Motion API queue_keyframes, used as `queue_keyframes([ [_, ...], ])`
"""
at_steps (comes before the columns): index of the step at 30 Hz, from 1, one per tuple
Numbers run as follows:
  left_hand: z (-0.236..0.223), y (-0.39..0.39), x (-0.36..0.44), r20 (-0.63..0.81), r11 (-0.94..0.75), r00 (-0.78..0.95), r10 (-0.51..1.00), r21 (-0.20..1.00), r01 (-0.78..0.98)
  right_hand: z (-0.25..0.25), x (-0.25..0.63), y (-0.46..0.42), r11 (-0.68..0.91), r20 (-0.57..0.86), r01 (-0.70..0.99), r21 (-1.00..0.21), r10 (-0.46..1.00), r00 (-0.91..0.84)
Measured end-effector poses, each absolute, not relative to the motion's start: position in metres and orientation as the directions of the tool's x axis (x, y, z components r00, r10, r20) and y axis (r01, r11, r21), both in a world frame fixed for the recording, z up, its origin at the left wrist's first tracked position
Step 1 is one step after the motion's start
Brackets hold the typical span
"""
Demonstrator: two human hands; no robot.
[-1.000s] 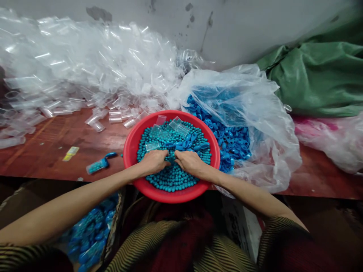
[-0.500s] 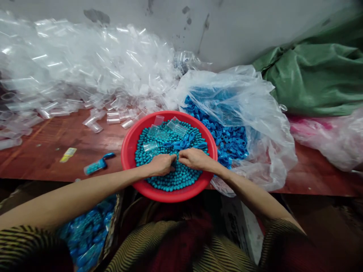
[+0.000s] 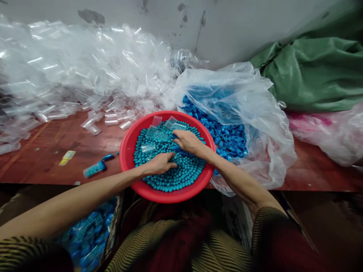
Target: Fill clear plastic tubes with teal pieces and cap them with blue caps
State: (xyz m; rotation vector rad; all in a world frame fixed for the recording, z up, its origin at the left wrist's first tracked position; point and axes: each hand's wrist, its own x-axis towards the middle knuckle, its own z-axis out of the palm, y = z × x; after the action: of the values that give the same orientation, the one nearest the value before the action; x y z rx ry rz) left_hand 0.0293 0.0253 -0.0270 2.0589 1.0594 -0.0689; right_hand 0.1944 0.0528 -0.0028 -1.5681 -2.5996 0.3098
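Observation:
In front of me a red basin (image 3: pixel 129 177) holds a bed of turquoise beads (image 3: pixel 170 184). Low over the beads, my left hand (image 3: pixel 159 163) has its thumb and index finger around what looks like a clear plastic tube, hard to see against the beads. My right hand (image 3: pixel 189 142) is further back, fingertips bent down onto a blue plastic cap, which it mostly covers. Under its palm lie more blue caps (image 3: pixel 184 152). Several clear tubes (image 3: pixel 148 147) rest on the beads, toward the back and left of the basin.
Clear tubes (image 3: pixel 85 64) are heaped along the wall. A plastic bag (image 3: pixel 266 143) of blue caps (image 3: pixel 229 138) lies right of the basin. On the red table (image 3: pixel 48 158) are a capped tube of beads (image 3: pixel 94 169) and a yellow-white label (image 3: pixel 67 158). A box of filled tubes (image 3: pixel 90 234) stands below.
My hands were together over the beads and have come apart. The right hand has moved back and up onto the blue caps; the left stays low over the beads.

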Motion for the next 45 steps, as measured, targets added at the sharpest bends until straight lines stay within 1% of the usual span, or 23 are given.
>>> queue_keyframes([
  [2,-0.024,0.027,0.026,-0.406,-0.136,0.647,0.645,0.773,0.620,-0.003,0.209,0.041,0.398,-0.009,0.849,-0.346,0.904,-0.428],
  [3,-0.022,0.027,0.025,-0.426,-0.032,0.648,0.631,0.820,0.571,-0.005,0.213,0.034,0.385,-0.017,0.835,-0.392,0.905,-0.425],
  [5,-0.019,0.028,0.023,-0.451,0.111,0.641,0.621,0.860,0.499,-0.009,0.217,0.020,0.371,-0.044,0.802,-0.468,0.897,-0.440],
  [7,-0.017,0.027,0.023,-0.438,0.148,0.614,0.656,0.873,0.465,-0.013,0.216,0.010,0.366,-0.041,0.744,-0.558,0.884,-0.466],
  [9,-0.015,0.025,0.022,-0.420,0.150,0.590,0.690,0.880,0.451,-0.013,0.213,0.003,0.342,-0.010,0.651,-0.677,0.881,-0.473],
  [11,-0.014,0.022,0.021,-0.415,0.167,0.594,0.689,0.889,0.427,-0.011,0.212,0.001,0.287,0.023,0.564,-0.774,0.904,-0.428],
  [12,-0.012,0.020,0.021,-0.414,0.184,0.602,0.683,0.895,0.407,-0.010,0.211,0.000,0.267,0.045,0.539,-0.799,0.920,-0.389],
  [14,-0.009,0.017,0.019,-0.402,0.221,0.608,0.685,0.909,0.352,-0.008,0.210,-0.002,0.291,0.129,0.522,-0.802,0.937,-0.325],
  [17,-0.005,0.013,0.018,-0.390,0.285,0.572,0.722,0.920,0.268,-0.007,0.204,-0.008,0.413,0.279,0.508,-0.756,0.905,-0.321],
  [19,-0.003,0.011,0.018,-0.386,0.319,0.564,0.730,0.922,0.219,-0.008,0.200,-0.012,0.434,0.315,0.476,-0.765,0.896,-0.312],
  [20,-0.003,0.010,0.019,-0.379,0.324,0.569,0.730,0.925,0.200,-0.008,0.197,-0.014,0.413,0.309,0.462,-0.785,0.907,-0.286],
  [23,-0.005,0.008,0.020,-0.346,0.307,0.571,0.745,0.937,0.167,-0.009,0.192,-0.017,0.287,0.208,0.445,-0.848,0.954,-0.218],
  [25,-0.007,0.008,0.020,-0.331,0.282,0.554,0.764,0.944,0.173,-0.009,0.190,-0.018,0.246,0.142,0.462,-0.852,0.958,-0.248],
  [27,-0.009,0.008,0.020,-0.323,0.257,0.539,0.778,0.946,0.196,-0.007,0.189,-0.018,0.255,0.128,0.488,-0.835,0.952,-0.278],
  [31,-0.010,0.008,0.018,-0.316,0.227,0.534,0.784,0.947,0.228,-0.005,0.192,-0.014,0.276,0.149,0.541,-0.795,0.952,-0.267],
  [34,-0.011,0.007,0.018,-0.314,0.237,0.549,0.775,0.949,0.207,-0.004,0.196,-0.009,0.274,0.099,0.543,-0.794,0.939,-0.329],
  [37,-0.010,0.008,0.017,-0.295,0.249,0.553,0.779,0.955,0.159,-0.003,0.199,-0.004,0.187,0.012,0.479,-0.858,0.938,-0.346],
  [40,-0.010,0.009,0.016,-0.282,0.252,0.550,0.786,0.959,0.131,-0.001,0.200,-0.001,0.014,-0.119,0.333,-0.943,0.919,-0.375],
  [42,-0.010,0.008,0.016,-0.269,0.235,0.545,0.794,0.963,0.133,0.000,0.201,0.000,-0.093,-0.203,0.276,-0.957,0.894,-0.400],
  [43,-0.009,0.007,0.016,-0.262,0.221,0.540,0.800,0.965,0.142,0.001,0.201,0.000,-0.115,-0.223,0.275,-0.954,0.888,-0.403],
  [45,-0.007,0.005,0.017,-0.253,0.199,0.535,0.806,0.967,0.157,0.001,0.202,-0.002,-0.060,-0.187,0.315,-0.947,0.903,-0.388],
])
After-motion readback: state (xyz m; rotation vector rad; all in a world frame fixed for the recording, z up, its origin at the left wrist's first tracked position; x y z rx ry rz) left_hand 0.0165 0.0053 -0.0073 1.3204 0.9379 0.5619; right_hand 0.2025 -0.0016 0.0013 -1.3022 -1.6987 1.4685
